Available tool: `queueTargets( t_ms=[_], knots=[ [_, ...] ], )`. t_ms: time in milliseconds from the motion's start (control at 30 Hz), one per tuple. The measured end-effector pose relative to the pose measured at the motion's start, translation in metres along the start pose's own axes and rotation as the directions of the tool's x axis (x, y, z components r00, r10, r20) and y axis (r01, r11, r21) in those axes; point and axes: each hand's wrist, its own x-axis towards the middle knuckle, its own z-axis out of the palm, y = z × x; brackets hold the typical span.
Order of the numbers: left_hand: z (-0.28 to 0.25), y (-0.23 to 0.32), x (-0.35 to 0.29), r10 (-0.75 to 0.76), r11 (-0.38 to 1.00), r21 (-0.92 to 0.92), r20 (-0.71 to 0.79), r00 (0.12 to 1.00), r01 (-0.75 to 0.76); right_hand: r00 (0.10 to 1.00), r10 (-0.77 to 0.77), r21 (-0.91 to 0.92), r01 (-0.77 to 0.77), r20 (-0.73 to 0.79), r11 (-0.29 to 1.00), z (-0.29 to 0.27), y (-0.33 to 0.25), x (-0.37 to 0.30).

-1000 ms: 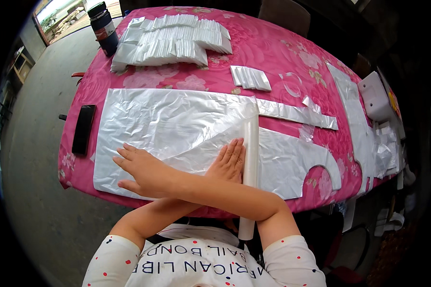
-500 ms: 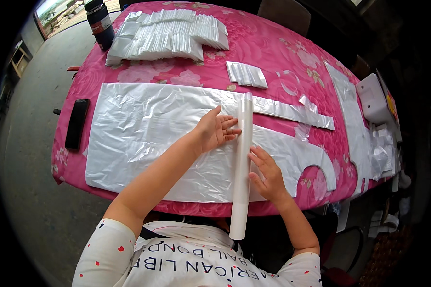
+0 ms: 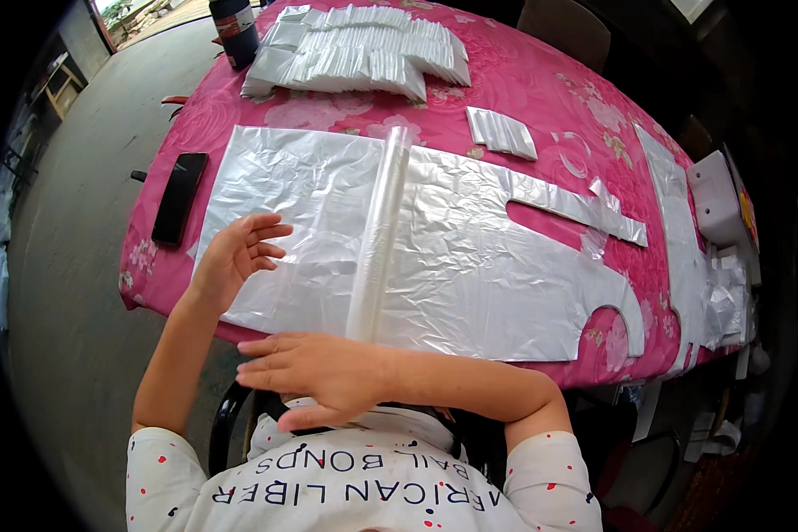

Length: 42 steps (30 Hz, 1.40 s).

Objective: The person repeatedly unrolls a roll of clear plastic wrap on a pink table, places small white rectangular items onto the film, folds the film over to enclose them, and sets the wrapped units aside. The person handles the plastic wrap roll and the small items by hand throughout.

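A stack of flat white plastic vest bags (image 3: 479, 257) lies on the table, its cut-out handles toward the right. Across it rests a translucent whitish tube or roll (image 3: 383, 230), near end toward me. My left hand (image 3: 238, 253) hovers over the left part of the bags, empty, fingers loosely bent and apart. My right hand (image 3: 324, 372) crosses in front of me at the table's near edge, below the tube's near end. Its fingers are outstretched, slightly blurred, and hold nothing. Both hands are apart from the tube.
Folded white packets (image 3: 355, 58) cover the far left of the pink tablecloth (image 3: 585, 115); a smaller pile (image 3: 502, 133) sits nearer. A dark jar (image 3: 234, 34) and black phone (image 3: 180, 199) stand and lie left. More bags (image 3: 674, 222) and a white box (image 3: 716, 197) are right.
The tube has shifted left across the bags and away from my body. Both hands have come off it and moved left, the right one toward me. The view has turned slightly.
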Motion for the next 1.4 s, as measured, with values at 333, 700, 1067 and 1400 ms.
queueTargets(
  t_ms=[333, 700, 1067, 1400],
  knots=[
    [-0.068, -0.031, -0.145, -0.093, 0.989, 0.078, -0.362, 0.928, 0.129, 0.956, 0.196, -0.63, -0.291, -0.218, 0.72, -0.041, 0.072, 0.005],
    [-0.022, -0.047, -0.144, 0.24, 0.599, 0.763, -0.46, 0.855, 0.242, 0.828, 0.23, -0.567, -0.526, -0.512, 0.634, 0.018, 0.128, 0.16],
    [-0.017, -0.051, -0.147, -0.141, 0.784, -0.575, 0.201, 0.969, 0.233, 0.523, 0.719, 0.884, 0.355, -0.458, 0.305, -0.004, 0.091, 0.121],
    [0.0, -0.054, -0.118, -0.325, 0.873, -0.251, 0.341, 0.882, 0.419, 0.391, 0.705, 0.805, 0.251, -0.592, 0.538, -0.028, 0.062, 0.068]
  ],
)
